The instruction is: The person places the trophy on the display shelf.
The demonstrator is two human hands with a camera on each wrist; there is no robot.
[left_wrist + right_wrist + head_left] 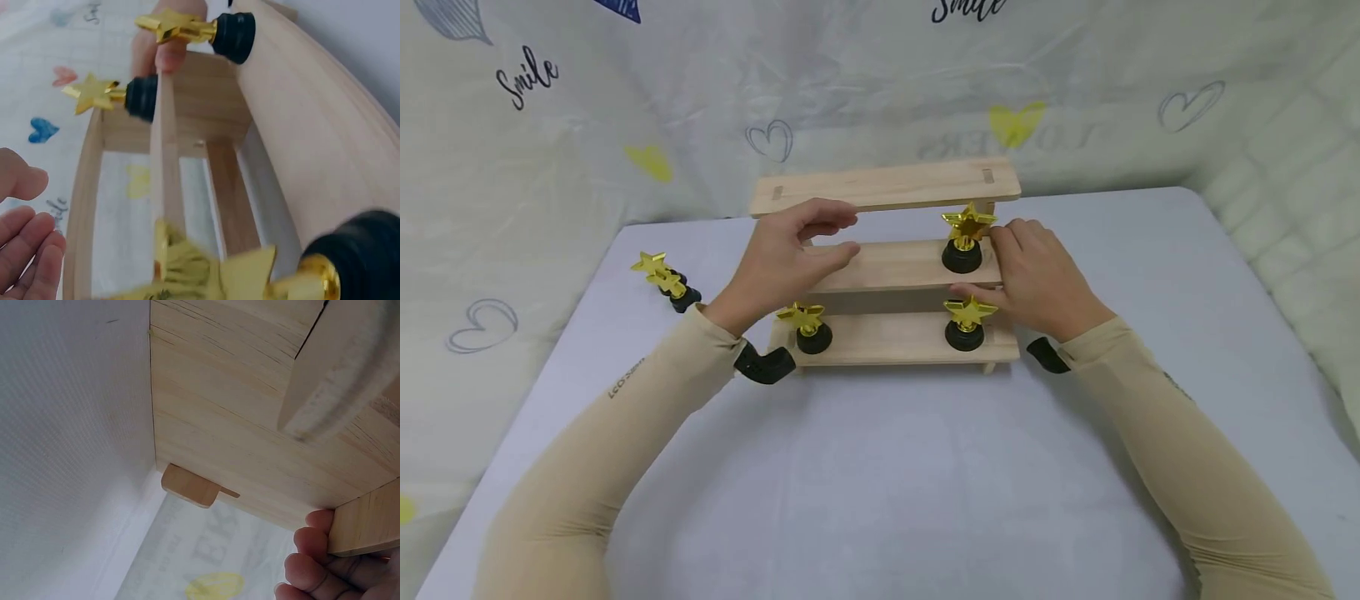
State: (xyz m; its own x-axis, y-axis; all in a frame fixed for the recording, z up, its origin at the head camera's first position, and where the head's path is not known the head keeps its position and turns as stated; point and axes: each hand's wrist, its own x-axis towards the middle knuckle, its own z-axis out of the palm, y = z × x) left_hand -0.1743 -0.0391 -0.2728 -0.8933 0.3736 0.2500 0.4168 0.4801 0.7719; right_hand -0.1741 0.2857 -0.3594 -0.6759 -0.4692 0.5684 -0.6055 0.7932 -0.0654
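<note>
A small three-level wooden shelf (887, 337) stands on the table. My right hand (1041, 275) grips its right end, thumb at the middle board's front; in the right wrist view, fingers (312, 565) curl at the wood's edge. My left hand (778, 258) is in front of the left side, fingers and thumb apart with nothing between them. One gold star trophy (962, 250) with a black base sits at the right of the middle board. On the bottom board are a left trophy (811, 333) below my left wrist and a right trophy (964, 332).
Two more star trophies (668, 282) are close together on the white-covered table (880, 483), left of the shelf. The top board (887, 185) reaches out over the middle one. A printed white sheet (850, 83) hangs behind.
</note>
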